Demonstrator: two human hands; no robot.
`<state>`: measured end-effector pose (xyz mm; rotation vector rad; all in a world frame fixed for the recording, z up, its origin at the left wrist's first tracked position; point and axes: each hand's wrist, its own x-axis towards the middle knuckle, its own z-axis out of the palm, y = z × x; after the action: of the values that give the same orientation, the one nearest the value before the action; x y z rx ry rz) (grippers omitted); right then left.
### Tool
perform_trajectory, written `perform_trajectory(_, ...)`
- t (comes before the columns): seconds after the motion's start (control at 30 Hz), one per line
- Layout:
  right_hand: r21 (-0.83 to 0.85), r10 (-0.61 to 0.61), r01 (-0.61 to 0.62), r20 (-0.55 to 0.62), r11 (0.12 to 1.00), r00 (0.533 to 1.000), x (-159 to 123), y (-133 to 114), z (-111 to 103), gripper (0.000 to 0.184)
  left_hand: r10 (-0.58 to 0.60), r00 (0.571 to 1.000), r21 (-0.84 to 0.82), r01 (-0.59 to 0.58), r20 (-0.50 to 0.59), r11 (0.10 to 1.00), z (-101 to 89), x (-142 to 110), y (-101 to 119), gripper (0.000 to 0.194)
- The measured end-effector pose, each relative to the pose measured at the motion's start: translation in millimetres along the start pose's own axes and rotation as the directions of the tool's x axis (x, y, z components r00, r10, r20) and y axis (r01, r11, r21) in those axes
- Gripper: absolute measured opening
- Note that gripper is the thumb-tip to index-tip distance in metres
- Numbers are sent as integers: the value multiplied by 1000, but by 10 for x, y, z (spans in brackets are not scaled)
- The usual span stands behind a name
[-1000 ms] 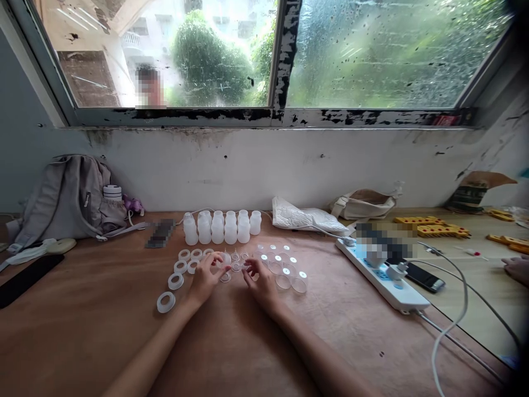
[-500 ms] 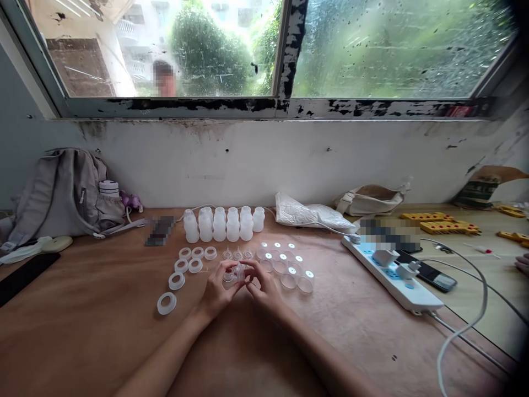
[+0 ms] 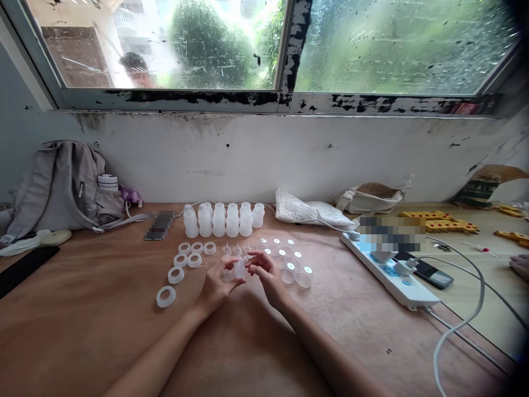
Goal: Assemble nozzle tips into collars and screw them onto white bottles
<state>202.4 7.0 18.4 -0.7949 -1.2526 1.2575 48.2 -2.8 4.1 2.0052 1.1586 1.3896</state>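
Observation:
My left hand (image 3: 217, 284) and my right hand (image 3: 264, 273) meet just above the brown table (image 3: 82, 331), and both pinch a small clear silicone teat (image 3: 238, 268) between their fingertips. Behind them stands a row of white plastic bottles (image 3: 223, 219). To the left lie several white screw rings (image 3: 182, 263). To the right lie several clear round caps (image 3: 289, 264). A few more clear teats (image 3: 236, 251) stand just beyond my fingers.
A grey backpack (image 3: 61, 187) leans at the back left beside a black phone (image 3: 22, 267). A white power strip (image 3: 388, 270) with cables lies to the right, a white bag (image 3: 308, 212) behind it. Another person's hand (image 3: 519, 267) shows at the right edge.
My hands lifted a clear teat from the table and drew together towards me, both now pinching it. The view has shifted slightly.

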Motion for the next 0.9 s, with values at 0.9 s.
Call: perform_trajectory(0.9,-286,103,-65,118,956,988,3,205,26,9,-268,961,54,265,66,963,69,-30,107,24)
